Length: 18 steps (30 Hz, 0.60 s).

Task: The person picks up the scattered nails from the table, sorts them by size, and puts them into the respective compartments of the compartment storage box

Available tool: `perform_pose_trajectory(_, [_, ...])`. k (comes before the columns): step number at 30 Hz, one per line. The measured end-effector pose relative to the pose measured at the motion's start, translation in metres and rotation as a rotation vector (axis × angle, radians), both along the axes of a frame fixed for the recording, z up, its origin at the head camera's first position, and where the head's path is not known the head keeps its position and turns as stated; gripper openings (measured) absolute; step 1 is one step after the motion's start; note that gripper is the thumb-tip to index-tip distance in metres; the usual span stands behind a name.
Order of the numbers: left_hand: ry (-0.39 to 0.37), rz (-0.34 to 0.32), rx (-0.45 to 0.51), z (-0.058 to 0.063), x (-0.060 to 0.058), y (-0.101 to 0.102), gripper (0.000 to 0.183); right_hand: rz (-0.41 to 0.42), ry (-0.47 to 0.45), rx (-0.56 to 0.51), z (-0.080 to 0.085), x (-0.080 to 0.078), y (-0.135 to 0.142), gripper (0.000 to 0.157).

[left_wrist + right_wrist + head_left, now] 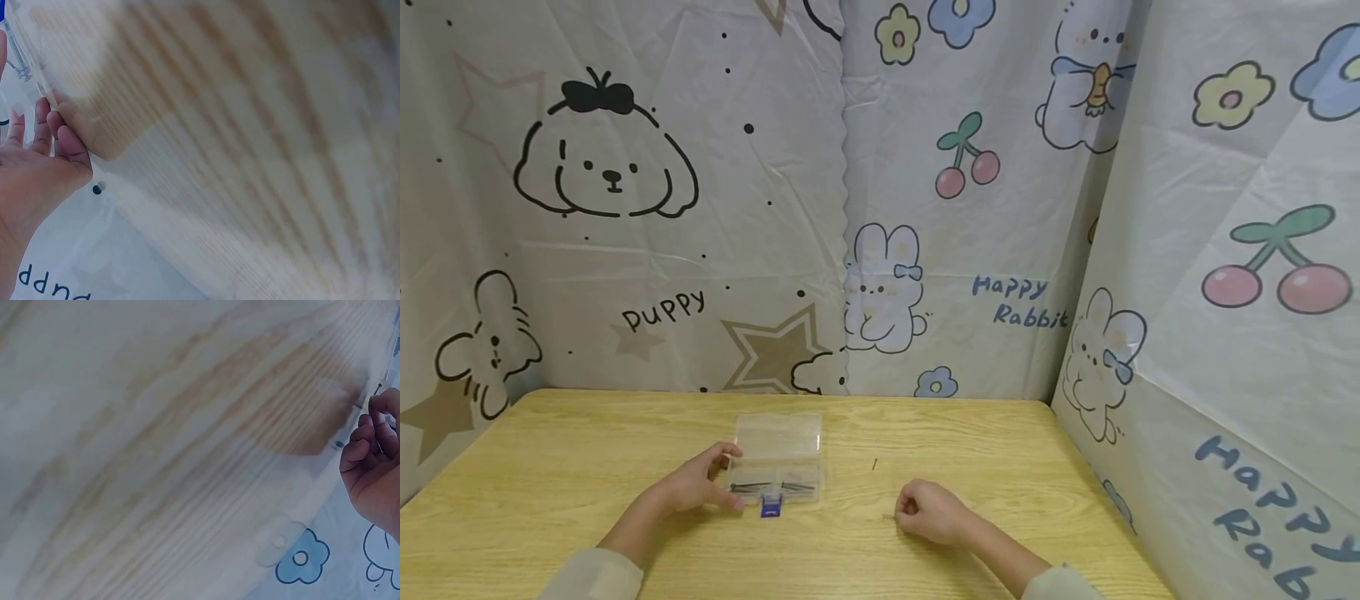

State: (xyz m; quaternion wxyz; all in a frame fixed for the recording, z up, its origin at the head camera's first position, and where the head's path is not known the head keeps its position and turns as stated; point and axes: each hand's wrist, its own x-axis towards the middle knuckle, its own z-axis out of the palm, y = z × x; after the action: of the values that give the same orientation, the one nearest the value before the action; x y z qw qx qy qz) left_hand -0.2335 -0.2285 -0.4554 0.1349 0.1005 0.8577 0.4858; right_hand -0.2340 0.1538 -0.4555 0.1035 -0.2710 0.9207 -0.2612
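Note:
A clear plastic box stands on the table with its lid raised. Several long dark nails lie in its front part, and a blue latch hangs at the front. My left hand holds the box's left side, thumb at the front corner and fingertips by the back of the tray. To the right of the box, low over the table, my right hand pinches a thin nail between thumb and forefinger, its end sticking out. Another small nail lies on the wood between box and right hand.
The yellow wood-grain table runs back to a printed cloth hanging behind it. A second cloth side closes in the right edge.

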Motion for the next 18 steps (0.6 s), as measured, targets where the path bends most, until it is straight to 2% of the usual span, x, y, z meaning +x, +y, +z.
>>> perform_pose_trajectory(8, [-0.007,-0.001,0.005,-0.001,-0.001,0.000,0.077,-0.016,0.057,-0.009,0.007,-0.006,-0.008,0.006])
perform_pose_trajectory(18, [-0.012,-0.026,0.011,0.000,-0.001,-0.001,0.078,-0.018,0.061,-0.020,0.013,-0.007,-0.021,0.005])
